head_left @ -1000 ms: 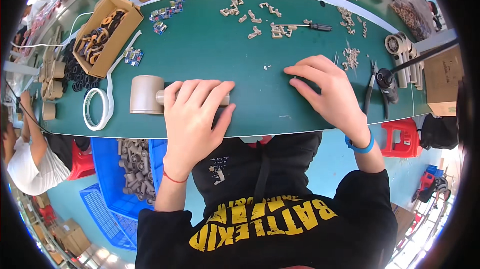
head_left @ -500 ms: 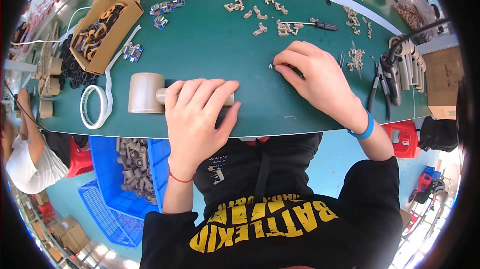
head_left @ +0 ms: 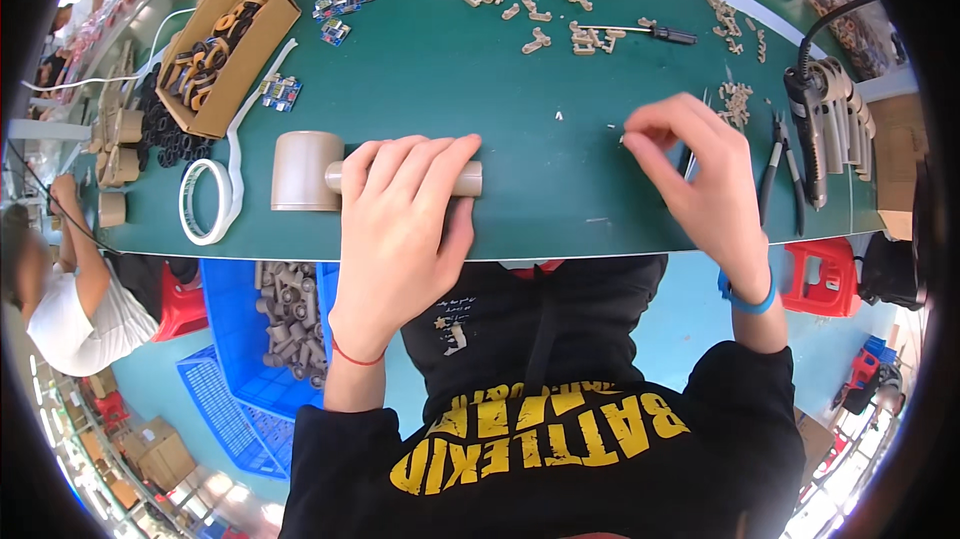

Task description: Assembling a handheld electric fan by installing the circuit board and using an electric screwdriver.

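Note:
My left hand (head_left: 405, 204) wraps over the tube handle of a beige hammer-shaped plastic housing (head_left: 306, 172), which lies on the green table with its wide round head to the left. My fingers hide the middle of the tube; its right end sticks out past them. Further right, my right hand (head_left: 695, 159) is just above the table, thumb and forefinger pinched together. A tiny pale speck shows at these fingertips, too small to name. Close to them lies a small white bit (head_left: 611, 126), and another white bit (head_left: 559, 116) rests between the two hands.
A screwdriver (head_left: 672, 36) lies among small beige plastic parts at the back. Pliers (head_left: 780, 174) and a black-handled tool (head_left: 805, 139) are on the right. To the left are a tape roll (head_left: 203, 203), circuit boards (head_left: 281, 93) and a cardboard box (head_left: 228, 57) of rings. A blue bin (head_left: 236, 339) stands below.
My right hand has moved right, away from the small white bit, which now lies on the table. The left hand keeps its hold on the housing. The whole view has shifted slightly.

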A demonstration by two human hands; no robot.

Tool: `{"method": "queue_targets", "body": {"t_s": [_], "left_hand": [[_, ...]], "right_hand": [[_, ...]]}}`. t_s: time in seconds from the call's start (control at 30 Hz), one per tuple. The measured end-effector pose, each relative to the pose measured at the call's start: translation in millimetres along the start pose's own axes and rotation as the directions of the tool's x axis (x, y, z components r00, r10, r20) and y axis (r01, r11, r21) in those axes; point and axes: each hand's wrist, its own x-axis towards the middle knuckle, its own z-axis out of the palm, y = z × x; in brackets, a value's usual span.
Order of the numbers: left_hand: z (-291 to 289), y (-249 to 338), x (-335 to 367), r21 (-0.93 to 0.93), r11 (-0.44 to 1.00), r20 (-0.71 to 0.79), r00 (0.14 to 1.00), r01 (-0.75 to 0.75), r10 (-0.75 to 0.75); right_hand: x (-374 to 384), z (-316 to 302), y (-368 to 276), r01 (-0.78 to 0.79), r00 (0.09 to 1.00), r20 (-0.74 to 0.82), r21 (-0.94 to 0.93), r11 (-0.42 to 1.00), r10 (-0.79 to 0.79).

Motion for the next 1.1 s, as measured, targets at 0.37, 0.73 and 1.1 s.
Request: {"method": "queue_targets", "body": {"t_s": [0.37,0.73,1.1], "left_hand": [[-34,6,1,-0.445,0.892,-0.112,0.984,0.078,-0.142],[-29,10,-13,-0.158,0.985,-0.264,0.964,-0.068,0.025],[-15,-27,-29,-0.261,0.938,-0.23,0.929,0.228,-0.289]], "right_hand": [[-29,43,-47,-0.044,0.998,0.056,0.642,0.765,0.01],[-19,77,-68,0.043,0.999,-0.051,0.737,0.674,-0.008],[-20,80,-41,-0.011,0.999,-0.011,0.803,0.596,0.034]]}}
